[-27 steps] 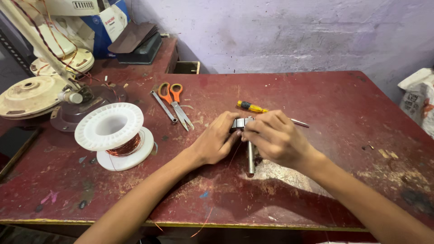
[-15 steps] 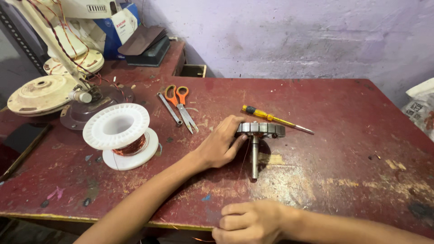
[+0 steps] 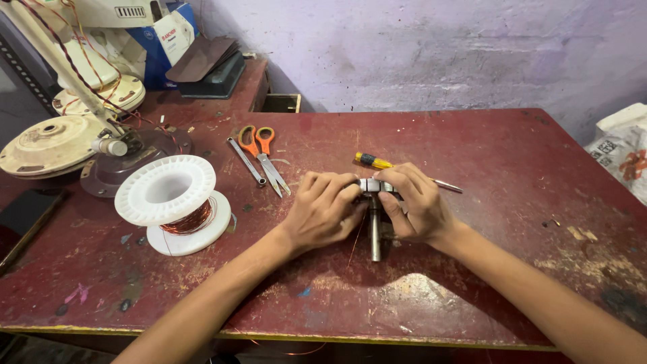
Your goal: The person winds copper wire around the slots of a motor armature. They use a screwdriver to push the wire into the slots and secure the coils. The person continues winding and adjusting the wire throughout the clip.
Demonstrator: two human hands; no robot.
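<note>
The left hand (image 3: 322, 210) and the right hand (image 3: 416, 205) both grip the metal motor part (image 3: 373, 187) at the table (image 3: 485, 148) centre, steadying it from both sides. The wire spool (image 3: 172, 202) lies at nine o'clock.

The left hand (image 3: 322, 210) and right hand (image 3: 414, 204) are covering most of the round metal motor core (image 3: 373, 185), leaving only a sliver of its top and its steel shaft (image 3: 375, 232) showing. Whether thin copper wire is passing between the fingers is too fine to tell. The right hand is also hiding the middle of the yellow-handled screwdriver (image 3: 377, 162). The white sack (image 3: 623, 145) is running off the right edge, and the cream fan housing (image 3: 47, 143) off the left.
</note>
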